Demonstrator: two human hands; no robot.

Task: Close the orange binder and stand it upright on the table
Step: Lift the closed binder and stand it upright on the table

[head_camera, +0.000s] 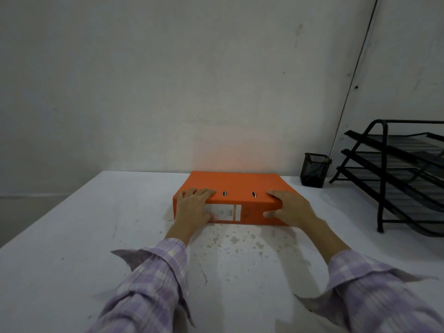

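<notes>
A: What do the pots and trays hold?

B: The black mesh cup [313, 173] looks dark inside; I can't tell. The black tray rack [394, 174] has dark shelves.

A: And the orange binder [236, 186]?

B: It lies flat and shut on the white bench [72, 236], spine toward us. The left hand [195, 207] and right hand [292, 207] grip its two near corners, fingers on top, thumbs on the spine.

Plain office corner, black stacked letter trays [398, 176], mesh pen holder [313, 173], white desk [72, 236], bare wall [168, 80]
</notes>
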